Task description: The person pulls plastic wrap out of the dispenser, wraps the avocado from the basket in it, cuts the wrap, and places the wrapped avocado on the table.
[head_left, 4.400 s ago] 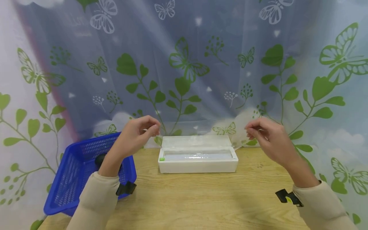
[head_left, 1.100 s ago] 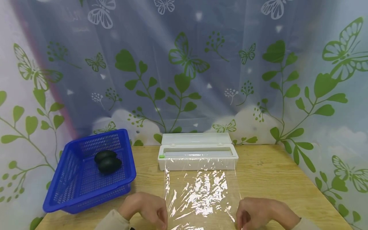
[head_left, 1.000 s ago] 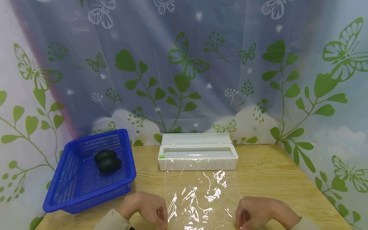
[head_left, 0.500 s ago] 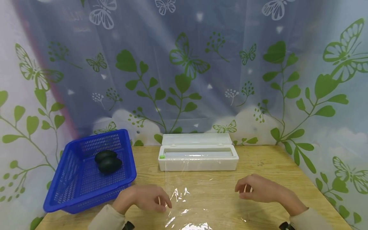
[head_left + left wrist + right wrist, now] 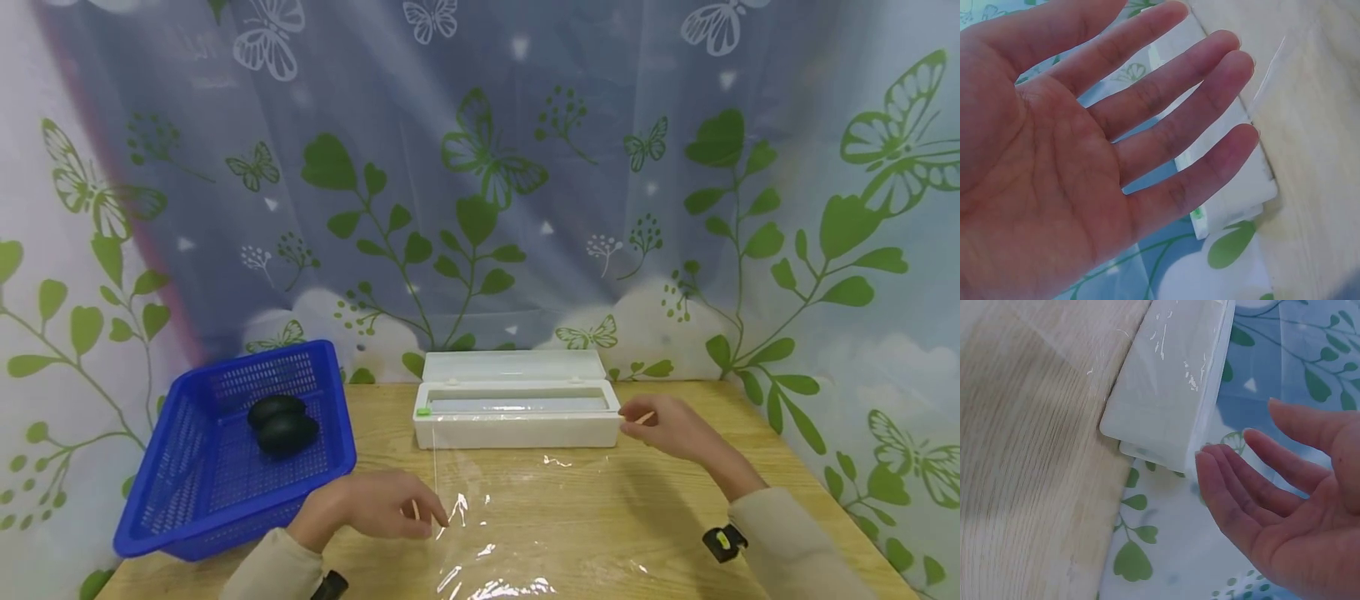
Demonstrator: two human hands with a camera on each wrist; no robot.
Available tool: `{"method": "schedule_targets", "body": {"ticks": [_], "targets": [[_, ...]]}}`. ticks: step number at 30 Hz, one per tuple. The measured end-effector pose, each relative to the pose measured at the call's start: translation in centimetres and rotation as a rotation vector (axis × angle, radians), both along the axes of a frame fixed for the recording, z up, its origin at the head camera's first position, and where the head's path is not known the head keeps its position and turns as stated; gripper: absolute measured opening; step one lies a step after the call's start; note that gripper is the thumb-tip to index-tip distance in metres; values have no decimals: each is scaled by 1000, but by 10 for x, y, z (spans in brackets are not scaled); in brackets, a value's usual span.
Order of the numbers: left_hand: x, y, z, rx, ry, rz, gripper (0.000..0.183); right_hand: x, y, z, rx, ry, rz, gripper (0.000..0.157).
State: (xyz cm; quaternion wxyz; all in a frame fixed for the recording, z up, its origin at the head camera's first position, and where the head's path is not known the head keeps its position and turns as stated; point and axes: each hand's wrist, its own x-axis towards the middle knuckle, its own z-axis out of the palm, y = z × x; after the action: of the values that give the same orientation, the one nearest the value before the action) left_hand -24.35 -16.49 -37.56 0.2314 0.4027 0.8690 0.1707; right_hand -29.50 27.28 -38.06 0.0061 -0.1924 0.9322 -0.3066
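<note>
A white cling film dispenser (image 5: 517, 433) stands at the back of the wooden table with its lid (image 5: 513, 366) raised. A small green slider (image 5: 423, 412) sits at the left end of its front edge. Clear cling film (image 5: 495, 551) runs from the dispenser's front toward me, glinting flat on the tabletop. My left hand (image 5: 382, 504) hovers by the film's left edge, its fingers extended and holding nothing in the left wrist view. At the dispenser's right front corner is my right hand (image 5: 667, 425), fingertips close to the corner; the right wrist view has its fingers loosely bent around nothing.
On the left, a blue plastic basket (image 5: 161, 492) contains two dark green oval fruits or vegetables (image 5: 287, 434). It stands close beside my left forearm. A curtain (image 5: 570, 275) printed with leaves and butterflies hangs right behind the dispenser and along both sides.
Both hands first pulled the cling film forward from the dispenser and laid it down, then released it. My right hand has since moved forward to the dispenser's right end; the left has barely moved lately.
</note>
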Motion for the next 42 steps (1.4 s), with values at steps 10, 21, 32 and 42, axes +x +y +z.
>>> {"method": "schedule_targets", "body": {"ticks": [10,21,32,42], "targets": [[5,8,-27,-90,0,53,27,-25,-5,-6,-56,-10,-100,36],[3,10,-29,-235,90,89,29,-44,-3,-15,-54,-17,-147,37],[3,7,-24,-212,84,105,32,-50,-3,-22,-153,-103,-203,53],[-3,0,-9,-164,20,170,33,-64,-3,-32,-251,-217,-183,58]]}}
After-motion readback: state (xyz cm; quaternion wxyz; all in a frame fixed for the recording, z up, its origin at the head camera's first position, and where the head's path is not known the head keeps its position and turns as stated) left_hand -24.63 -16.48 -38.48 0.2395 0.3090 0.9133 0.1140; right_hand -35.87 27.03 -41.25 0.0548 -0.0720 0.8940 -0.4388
